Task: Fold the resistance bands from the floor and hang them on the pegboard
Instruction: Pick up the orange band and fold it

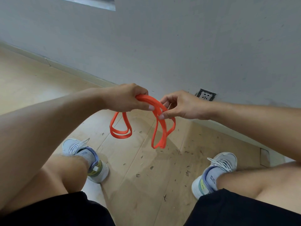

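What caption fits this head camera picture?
Left hand grips and right hand pinches a looped orange rubber resistance band above the wooden floor.

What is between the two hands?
In the head view, a folded arch of the orange resistance band runs from the left hand to the right hand; its loops hang below.

Orange resistance band (160, 126), centre of the frame: a flat loop gathered into several strands, arched between my two hands, with folded loops hanging below each grip, clear of the floor.
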The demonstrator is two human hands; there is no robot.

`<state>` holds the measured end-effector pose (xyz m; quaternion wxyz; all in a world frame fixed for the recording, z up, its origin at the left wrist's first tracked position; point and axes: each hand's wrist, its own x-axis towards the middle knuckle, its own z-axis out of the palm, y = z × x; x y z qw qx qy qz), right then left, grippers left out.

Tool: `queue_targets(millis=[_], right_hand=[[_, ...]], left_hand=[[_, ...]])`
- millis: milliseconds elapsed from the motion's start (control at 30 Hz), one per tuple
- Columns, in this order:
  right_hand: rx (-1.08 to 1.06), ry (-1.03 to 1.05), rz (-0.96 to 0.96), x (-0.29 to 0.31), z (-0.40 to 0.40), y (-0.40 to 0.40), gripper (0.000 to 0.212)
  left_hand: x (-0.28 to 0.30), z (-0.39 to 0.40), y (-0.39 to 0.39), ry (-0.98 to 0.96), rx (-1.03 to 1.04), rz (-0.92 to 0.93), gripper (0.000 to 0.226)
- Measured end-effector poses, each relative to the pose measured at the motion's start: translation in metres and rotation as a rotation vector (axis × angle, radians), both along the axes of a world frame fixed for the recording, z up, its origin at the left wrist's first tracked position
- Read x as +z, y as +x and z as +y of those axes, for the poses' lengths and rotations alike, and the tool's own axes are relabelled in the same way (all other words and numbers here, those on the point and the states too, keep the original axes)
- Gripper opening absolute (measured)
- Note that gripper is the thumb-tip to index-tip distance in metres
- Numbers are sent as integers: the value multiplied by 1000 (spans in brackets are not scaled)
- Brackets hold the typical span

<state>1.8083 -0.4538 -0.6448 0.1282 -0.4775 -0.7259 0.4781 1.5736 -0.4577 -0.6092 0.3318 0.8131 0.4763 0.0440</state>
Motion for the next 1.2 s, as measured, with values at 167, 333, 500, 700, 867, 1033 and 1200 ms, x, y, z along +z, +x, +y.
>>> queue_targets(millis=[167, 333, 500, 700, 867, 1033, 1200], right_hand=[[-9, 91, -45, 5, -5, -7, 20], [-77, 163, -21, 5, -8, -14, 20], [-157, 271, 29, 0, -10, -17, 27], [-226, 413, 61, -4, -4, -16, 14], [-237, 435, 59, -3, -4, -17, 18], [-227, 385, 37, -1, -3, -18, 25], [-158, 308, 13, 4, -6, -19, 38]], left_hand=[[1, 0, 2, 82, 63, -68, 28], [1, -2, 1, 105, 102, -123, 25], [4, -4, 3, 144, 113, -171, 25], [5, -4, -1, 168, 167, -167, 28], [5, -2, -2, 141, 178, -193, 23], [5, -3, -1, 169, 187, -190, 21], [7, -5, -1, 160, 150, -193, 21]])
